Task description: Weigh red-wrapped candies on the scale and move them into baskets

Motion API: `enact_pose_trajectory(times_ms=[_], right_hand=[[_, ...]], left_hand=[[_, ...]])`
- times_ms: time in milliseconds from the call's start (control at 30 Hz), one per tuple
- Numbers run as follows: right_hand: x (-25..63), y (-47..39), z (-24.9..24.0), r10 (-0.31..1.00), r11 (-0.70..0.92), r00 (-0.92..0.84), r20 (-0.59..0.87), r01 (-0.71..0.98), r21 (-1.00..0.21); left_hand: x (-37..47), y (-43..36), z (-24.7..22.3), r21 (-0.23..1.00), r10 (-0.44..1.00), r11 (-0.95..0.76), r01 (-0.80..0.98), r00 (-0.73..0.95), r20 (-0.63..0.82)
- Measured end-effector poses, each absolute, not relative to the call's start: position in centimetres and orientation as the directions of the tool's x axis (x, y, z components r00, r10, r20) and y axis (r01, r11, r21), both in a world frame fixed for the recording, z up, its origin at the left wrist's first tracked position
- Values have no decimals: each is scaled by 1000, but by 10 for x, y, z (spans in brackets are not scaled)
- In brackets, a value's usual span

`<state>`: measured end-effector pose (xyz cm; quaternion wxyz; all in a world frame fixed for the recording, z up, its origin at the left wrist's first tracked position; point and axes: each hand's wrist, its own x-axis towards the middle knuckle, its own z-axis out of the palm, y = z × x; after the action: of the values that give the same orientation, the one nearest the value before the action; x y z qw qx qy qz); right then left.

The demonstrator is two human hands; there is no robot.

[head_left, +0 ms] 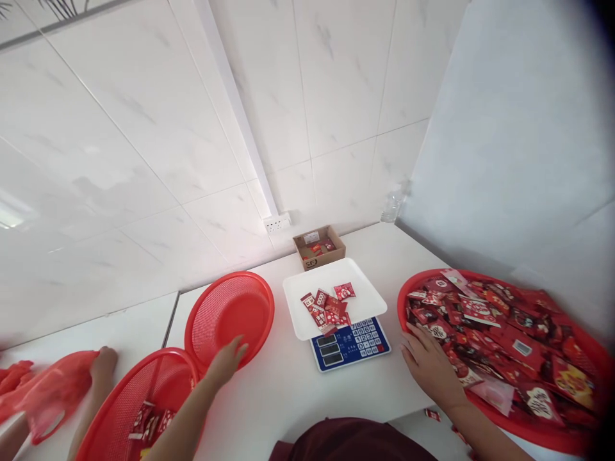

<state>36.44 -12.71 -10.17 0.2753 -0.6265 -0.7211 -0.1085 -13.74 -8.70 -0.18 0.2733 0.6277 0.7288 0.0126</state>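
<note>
My left hand (227, 362), fingers loosely extended and holding nothing, is over the near side of a round red basket (262, 291). My right hand (429, 366) lies with fingers stretched out at the left rim of a large red basket (407, 282), which is heaped with red-wrapped snack packets (509, 346). Whether its fingertips press on the rim cannot be made out. Between my hands stands a blue digital scale (350, 346) with a white tray (298, 301) on top. Several small red packets (327, 310) lie on that tray.
Behind the tray is a small cardboard box (321, 256) with red packets inside. Another red basket (120, 397), holding a few packets, sits under my left forearm. At far left, a co-worker's hands (103, 365) hold a red mesh bag (62, 387). A wall socket (277, 222) is behind.
</note>
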Motion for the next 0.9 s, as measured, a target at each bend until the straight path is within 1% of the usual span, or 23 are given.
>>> enact_pose_trajectory(times_ms=[33,100,267,333,400,433,467,533,600,700,767,833,900], right_hand=[[364,-127,-101,844,191,-61,532,962,-194],[364,-127,-102,843,196,-61,534,960,-200],[364,-127,-106,847,186,-36,530,955,-232],[364,-127,-106,851,180,-32,525,956,-233],[364,-128,-106,850,181,-43,525,960,-214],[364,-128,-105,849,183,-52,526,963,-200],[364,-128,-105,848,185,-61,527,965,-186],[364,-128,-104,841,187,-74,535,969,-161],[365,-128,-105,832,195,-84,549,970,-146],[365,-128,-107,824,206,-85,561,966,-156],[366,-128,-108,829,204,-71,555,962,-181],[366,-128,-108,833,200,-61,549,960,-197],[365,-128,-107,834,199,-63,548,961,-191]], left_hand=[[-120,-87,-6,406,919,171,898,2,-393],[-90,-87,-15,434,924,136,890,44,-380],[-47,-70,-20,443,941,143,885,18,-339],[-30,-59,-15,480,966,120,869,9,-257],[-5,-48,-9,519,991,46,854,27,-133],[10,-43,-7,529,994,-2,849,59,-92],[26,-39,-6,529,989,-89,844,140,-56],[58,-31,-7,518,949,-240,821,312,-55],[86,-24,-11,485,898,-338,807,431,-92],[112,-16,-17,408,822,-434,803,538,-185],[117,-13,-20,386,781,-486,784,588,-211],[118,-11,-20,416,754,-518,748,628,-191],[116,-10,-19,522,759,-482,704,633,-153]])
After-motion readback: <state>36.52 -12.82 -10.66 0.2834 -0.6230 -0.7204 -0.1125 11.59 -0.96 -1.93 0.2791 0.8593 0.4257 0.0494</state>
